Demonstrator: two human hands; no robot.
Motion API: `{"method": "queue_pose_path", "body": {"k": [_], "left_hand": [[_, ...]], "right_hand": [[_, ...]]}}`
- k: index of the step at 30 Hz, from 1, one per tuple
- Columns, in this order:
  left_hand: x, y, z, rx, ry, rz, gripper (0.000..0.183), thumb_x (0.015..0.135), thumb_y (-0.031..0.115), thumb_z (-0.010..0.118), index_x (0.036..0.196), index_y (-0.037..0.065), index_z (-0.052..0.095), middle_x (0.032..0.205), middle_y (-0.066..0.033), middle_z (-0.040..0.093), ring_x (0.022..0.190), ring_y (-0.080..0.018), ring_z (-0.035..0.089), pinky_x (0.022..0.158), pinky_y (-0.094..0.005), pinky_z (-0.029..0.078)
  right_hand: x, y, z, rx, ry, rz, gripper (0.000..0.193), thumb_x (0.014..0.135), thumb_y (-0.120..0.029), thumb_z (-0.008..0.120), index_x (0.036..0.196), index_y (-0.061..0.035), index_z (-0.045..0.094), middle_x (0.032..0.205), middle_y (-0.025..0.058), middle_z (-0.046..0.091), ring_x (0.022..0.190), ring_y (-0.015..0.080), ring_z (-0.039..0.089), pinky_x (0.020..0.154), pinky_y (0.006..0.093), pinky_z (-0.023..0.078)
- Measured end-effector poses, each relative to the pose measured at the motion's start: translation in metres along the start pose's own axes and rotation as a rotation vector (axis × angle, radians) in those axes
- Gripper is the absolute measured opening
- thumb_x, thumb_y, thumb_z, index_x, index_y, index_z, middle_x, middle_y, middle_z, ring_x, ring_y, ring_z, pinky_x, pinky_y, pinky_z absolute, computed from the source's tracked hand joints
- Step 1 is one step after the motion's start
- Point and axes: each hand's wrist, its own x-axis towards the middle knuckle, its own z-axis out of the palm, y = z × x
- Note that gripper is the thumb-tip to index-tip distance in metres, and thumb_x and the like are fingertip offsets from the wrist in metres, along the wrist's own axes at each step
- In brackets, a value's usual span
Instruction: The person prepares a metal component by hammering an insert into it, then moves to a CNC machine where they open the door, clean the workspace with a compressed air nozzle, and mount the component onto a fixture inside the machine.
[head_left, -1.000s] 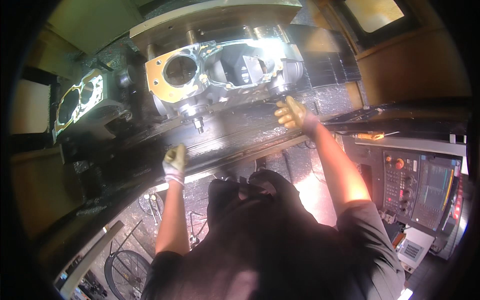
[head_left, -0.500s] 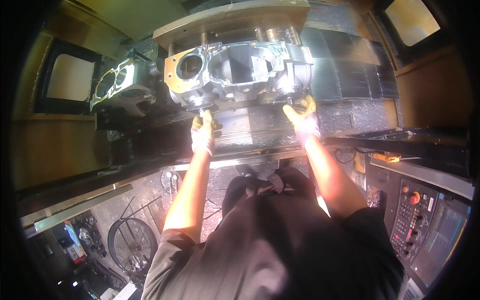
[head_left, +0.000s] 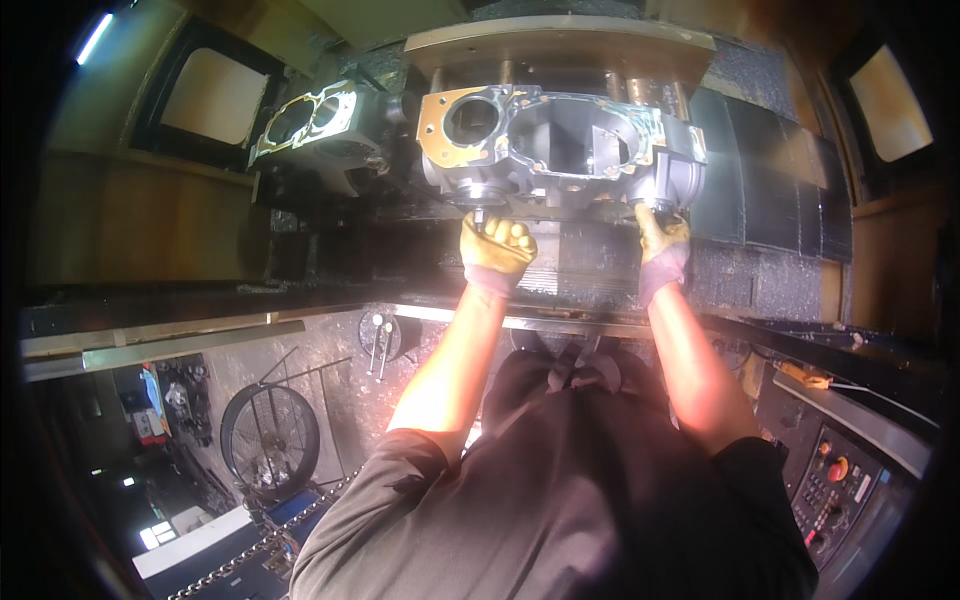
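Note:
A large metal casting [head_left: 583, 165] with a machined face and several openings is mounted ahead of me. My left hand [head_left: 500, 250], in a yellow-palmed glove, is curled at a short metal stud [head_left: 479, 216] below the casting's left round opening. Its palm side shows, and the fingers hide part of the stud. My right hand [head_left: 663, 248], gloved alike, is closed at the underside of the casting's right end, one digit pointing up. What its fingers grip there is hidden.
A second casting [head_left: 320, 130] stands to the left. Behind the main casting is a thick metal fixture plate [head_left: 560, 45]. Ribbed dark covers [head_left: 770, 170] lie at right. A control panel [head_left: 835, 490] with a red button, an orange-handled tool [head_left: 803, 375] and a round fan [head_left: 270, 440] are nearer.
The whole view has shifted, so the castings sit farther right in it. My left hand has turned and curled its fingers at the stud. My right hand's fingers have closed more.

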Motion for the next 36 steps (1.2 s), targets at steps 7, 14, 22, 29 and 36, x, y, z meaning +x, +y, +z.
{"method": "queue_pose_path", "body": {"k": [7,14,22,29,36], "left_hand": [[0.001,0.028,-0.033,0.366,0.669,0.185,0.047,0.106,0.045,0.046,0.12,0.003,0.062,0.125,-0.0182,0.067,0.117,-0.0343,0.064,0.097,-0.0458,0.052],[-0.02,-0.006,-0.008,1.76,0.564,1.011,0.108,0.077,0.041,0.089,0.155,-0.006,0.033,0.151,-0.0269,0.046,0.138,-0.035,0.048,0.116,-0.0442,0.039],[0.024,-0.011,0.013,1.563,0.769,1.095,0.094,0.065,0.04,0.093,0.135,-0.007,0.052,0.127,-0.0269,0.059,0.118,-0.0365,0.061,0.102,-0.0459,0.05],[-0.023,0.002,0.067,1.411,0.412,1.212,0.075,0.084,0.026,0.084,0.14,-0.004,0.044,0.128,-0.0167,0.057,0.109,-0.0219,0.059,0.102,-0.0379,0.049],[-0.068,-0.037,0.042,1.43,0.088,0.639,0.058,0.087,0.013,0.071,0.14,0.005,0.049,0.112,-0.0074,0.062,0.099,-0.0178,0.06,0.092,-0.0337,0.051]], "right_hand": [[0.005,0.016,-0.005,-0.217,0.052,-0.183,0.067,0.076,-0.021,0.093,0.126,0.0044,0.056,0.091,0.0043,0.066,0.066,0.01,0.055,0.058,0.0244,0.043],[-0.01,-0.001,-0.004,-0.207,0.078,-0.146,0.081,0.072,-0.04,0.095,0.129,0.0025,0.056,0.116,0.0178,0.067,0.101,0.0246,0.065,0.09,0.0351,0.052],[-0.021,-0.019,0.015,-0.006,0.149,-0.156,0.067,0.068,-0.01,0.093,0.12,0.0004,0.052,0.109,0.0092,0.065,0.091,0.0207,0.066,0.084,0.0337,0.058],[-0.024,-0.018,0.009,-0.492,0.234,-0.33,0.077,0.065,-0.029,0.095,0.123,0.0004,0.053,0.118,0.0141,0.061,0.104,0.0234,0.063,0.091,0.0365,0.054],[-0.032,-0.021,-0.003,-0.53,0.123,-0.332,0.092,0.067,-0.032,0.095,0.141,-0.0012,0.048,0.131,0.0171,0.054,0.12,0.0277,0.055,0.1,0.0407,0.05]]}}
